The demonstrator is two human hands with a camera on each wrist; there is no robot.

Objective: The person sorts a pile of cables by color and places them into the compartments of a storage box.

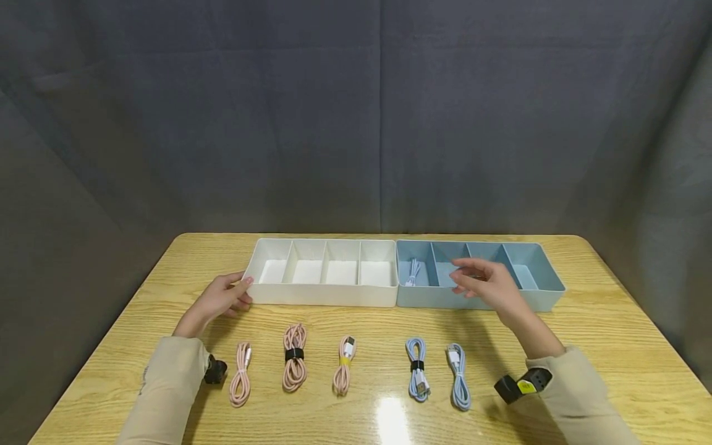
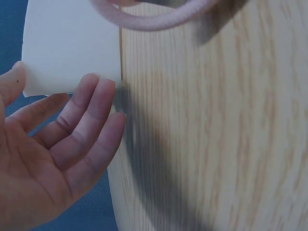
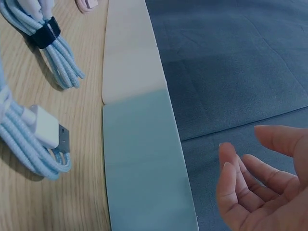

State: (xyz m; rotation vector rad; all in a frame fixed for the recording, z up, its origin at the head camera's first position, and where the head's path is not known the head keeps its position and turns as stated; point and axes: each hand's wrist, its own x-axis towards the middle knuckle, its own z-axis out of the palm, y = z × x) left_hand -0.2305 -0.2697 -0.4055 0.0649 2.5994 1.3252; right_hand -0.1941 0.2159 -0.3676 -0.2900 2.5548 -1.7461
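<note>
In the head view my left hand (image 1: 222, 295) touches the left end of a white divided box (image 1: 322, 295), its fingers loosely bent. The left wrist view shows the thumb near the box's rim and the fingertips against its corner. My right hand (image 1: 489, 284) hovers over the middle of a blue divided box (image 1: 445, 299), fingers bent and holding nothing. One blue cable (image 1: 413, 272) lies in that box's leftmost compartment. On the table in front lie a blue cable with a black strap (image 1: 417, 369) and another blue cable (image 1: 458, 378).
Three bundled pink cables lie before the white box: a left one (image 1: 241, 375), a black-strapped one (image 1: 294, 357) and a yellow-banded one (image 1: 344, 366). Both boxes stand end to end on the wooden table (image 1: 384, 337). A dark curtain (image 1: 378, 123) hangs behind it.
</note>
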